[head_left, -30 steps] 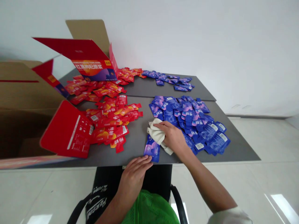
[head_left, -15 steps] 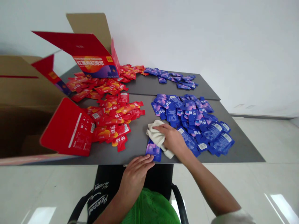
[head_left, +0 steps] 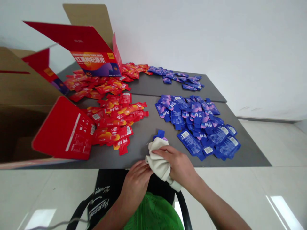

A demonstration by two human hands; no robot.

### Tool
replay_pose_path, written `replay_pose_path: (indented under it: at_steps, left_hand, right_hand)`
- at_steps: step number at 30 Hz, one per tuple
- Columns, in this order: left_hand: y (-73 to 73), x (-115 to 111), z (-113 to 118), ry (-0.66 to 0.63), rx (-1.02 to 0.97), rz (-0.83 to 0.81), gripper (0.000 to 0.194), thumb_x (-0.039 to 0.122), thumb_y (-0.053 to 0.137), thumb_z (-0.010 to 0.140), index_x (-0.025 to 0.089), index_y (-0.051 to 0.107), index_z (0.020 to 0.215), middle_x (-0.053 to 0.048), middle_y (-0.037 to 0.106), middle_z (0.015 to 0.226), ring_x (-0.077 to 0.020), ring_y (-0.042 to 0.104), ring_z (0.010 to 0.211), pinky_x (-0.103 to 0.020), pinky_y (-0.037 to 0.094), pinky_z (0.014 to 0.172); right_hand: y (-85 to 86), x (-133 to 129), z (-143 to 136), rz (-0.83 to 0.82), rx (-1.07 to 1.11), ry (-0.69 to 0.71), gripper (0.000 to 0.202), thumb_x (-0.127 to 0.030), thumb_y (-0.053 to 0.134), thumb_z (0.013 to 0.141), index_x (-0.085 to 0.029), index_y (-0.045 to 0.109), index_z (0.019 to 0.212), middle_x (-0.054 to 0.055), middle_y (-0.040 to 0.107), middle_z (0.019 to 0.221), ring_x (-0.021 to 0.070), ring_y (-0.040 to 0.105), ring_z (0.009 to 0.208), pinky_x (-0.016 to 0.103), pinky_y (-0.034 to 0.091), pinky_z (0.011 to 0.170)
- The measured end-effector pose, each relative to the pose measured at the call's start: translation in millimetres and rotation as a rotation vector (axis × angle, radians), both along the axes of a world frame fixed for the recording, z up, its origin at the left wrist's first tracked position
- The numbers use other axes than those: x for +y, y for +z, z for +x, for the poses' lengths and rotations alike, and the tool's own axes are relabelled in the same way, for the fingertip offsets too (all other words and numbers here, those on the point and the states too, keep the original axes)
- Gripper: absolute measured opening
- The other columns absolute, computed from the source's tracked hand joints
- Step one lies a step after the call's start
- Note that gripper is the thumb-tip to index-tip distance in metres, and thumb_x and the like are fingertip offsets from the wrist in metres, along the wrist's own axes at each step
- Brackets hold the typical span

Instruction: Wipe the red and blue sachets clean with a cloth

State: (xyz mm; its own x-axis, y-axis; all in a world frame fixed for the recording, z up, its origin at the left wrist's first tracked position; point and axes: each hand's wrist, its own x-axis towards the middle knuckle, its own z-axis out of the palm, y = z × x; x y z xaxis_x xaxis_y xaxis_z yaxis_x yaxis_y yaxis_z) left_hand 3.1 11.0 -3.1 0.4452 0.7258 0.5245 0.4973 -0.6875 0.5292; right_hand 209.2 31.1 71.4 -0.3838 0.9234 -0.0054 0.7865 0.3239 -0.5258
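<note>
Cloth [head_left: 158, 163] over blue pouch [head_left: 159, 134], far red box [head_left: 96, 65] — marked “40”

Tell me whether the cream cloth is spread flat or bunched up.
Bunched up: the cloth shows thick folds under the right hand, one end past the table's edge.

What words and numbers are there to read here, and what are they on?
"红黑枸杞原浆": far box
"40": same box, lower front
"纯耕": red packets
"纯耕": blue packets
"PERSO…": black clothing; the ending is unclear
Too small or blurred: the line above the far box's big writing, the near box's flap print, the packets' small print and the clothing's upper line.
</note>
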Motion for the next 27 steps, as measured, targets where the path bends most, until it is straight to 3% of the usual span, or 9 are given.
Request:
replay_pose_path:
  at_steps: [5,8,12,15,17,22,27]
  left_hand:
    - [-0.4,2.2,-0.6,-0.019,0.029,0.061,0.031,0.006,0.048,0.104,0.021,0.072,0.116,-0.004,0.078,0.122,-0.0205,0.075,0.112,-0.040,0.058,0.098]
    - [6.0,2.8,-1.3,-0.024,0.019,0.041,0.026,0.012,0.050,0.105,0.022,0.073,0.115,-0.002,0.079,0.121,-0.0202,0.075,0.111,-0.039,0.058,0.098]
    - [26.7,10.1,1.7,0.026,-0.001,-0.105,0.022,0.026,0.058,0.105,0.023,0.069,0.124,-0.003,0.079,0.115,-0.0190,0.075,0.103,-0.037,0.058,0.096]
    - [41.6,26.1,13.4,0.102,0.028,-0.159,0.024,0.029,0.056,0.106,0.023,0.068,0.126,-0.003,0.078,0.113,-0.0198,0.073,0.100,-0.042,0.055,0.097]
    - [47.4,40.0,25.8,0.180,0.124,-0.164,0.028,0.031,0.058,0.105,0.023,0.066,0.131,-0.006,0.076,0.118,-0.0246,0.069,0.108,-0.047,0.053,0.098]
    - [54.6,68.5,58.0,0.389,0.393,-0.222,0.062,0.045,0.071,0.095,0.013,0.056,0.146,-0.017,0.063,0.135,-0.0357,0.057,0.124,-0.051,0.051,0.100]
    - [61.8,83.3,72.0,0.356,0.460,-0.354,0.065,0.045,0.074,0.092,0.011,0.057,0.144,-0.018,0.063,0.126,-0.0361,0.059,0.120,-0.049,0.049,0.101]
  right_hand:
    - [-4.6,62.2,12.5,0.112,-0.064,-0.129,0.053,-0.007,0.062,0.090,-0.028,0.068,0.138,0.007,0.069,0.135,0.0239,0.071,0.116,0.030,0.056,0.098]
    - [0.3,74.1,22.1,0.197,0.011,-0.196,0.048,-0.009,0.063,0.091,-0.026,0.070,0.136,0.008,0.070,0.132,0.0238,0.071,0.114,0.031,0.056,0.096]
    - [0.0,42.5,39.6,0.388,0.418,-0.269,0.038,-0.017,0.067,0.093,-0.025,0.073,0.130,0.008,0.074,0.124,0.0229,0.071,0.110,0.032,0.056,0.097]
    - [-9.9,7.5,60.1,0.389,0.586,-0.316,0.030,-0.024,0.074,0.091,-0.027,0.078,0.121,0.008,0.077,0.116,0.0258,0.072,0.104,0.035,0.058,0.092]
    - [-19.5,-11.4,73.8,0.326,0.647,-0.315,0.028,-0.026,0.075,0.090,-0.028,0.080,0.118,0.007,0.077,0.114,0.0262,0.074,0.100,0.035,0.059,0.088]
    - [-37.5,-36.6,89.8,0.204,0.701,-0.287,0.025,-0.033,0.073,0.092,-0.029,0.081,0.115,0.008,0.077,0.110,0.0276,0.074,0.098,0.032,0.061,0.082]
    - [-38.4,-40.9,88.5,0.151,0.736,-0.215,0.021,-0.044,0.073,0.092,-0.026,0.082,0.100,0.008,0.077,0.102,0.0267,0.073,0.091,0.029,0.061,0.077]
